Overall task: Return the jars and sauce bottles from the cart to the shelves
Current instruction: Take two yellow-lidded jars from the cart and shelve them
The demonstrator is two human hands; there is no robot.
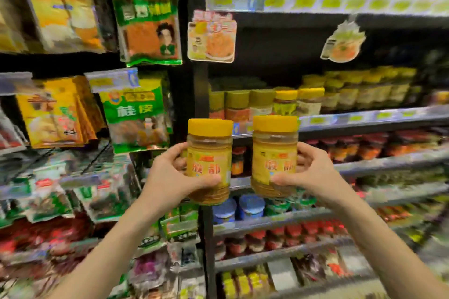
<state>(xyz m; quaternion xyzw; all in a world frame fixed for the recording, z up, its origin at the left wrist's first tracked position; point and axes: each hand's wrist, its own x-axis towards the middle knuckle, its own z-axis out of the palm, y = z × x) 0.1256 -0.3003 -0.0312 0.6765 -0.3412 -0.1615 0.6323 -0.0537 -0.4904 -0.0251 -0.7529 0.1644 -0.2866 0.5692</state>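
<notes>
The left hand grips a yellow-lidded jar, the left jar, upright in mid-air. Its fingers are curled round the back and the thumb is pressed across the label's lower edge. The right hand holds a matching right jar the same way, thumb across the front and the other fingers wrapped behind. The two jars stand side by side, near each other but apart, both level and in front of the shelving.

Directly behind the left jar runs a dark upright post that divides the two bays. Left of it hang packets on hooks, among them a green packet just above the left hand. Right of the post, beyond and a little above the held jars, a shelf edge carries a row of yellow-capped jars packed close together. Two promotional cards hang from the shelf above that row. Below it, behind the right hand, a lower shelf holds red-lidded jars, and blue-lidded tubs sit under the held jars. Everything at the frame's edges is heavily blurred.
</notes>
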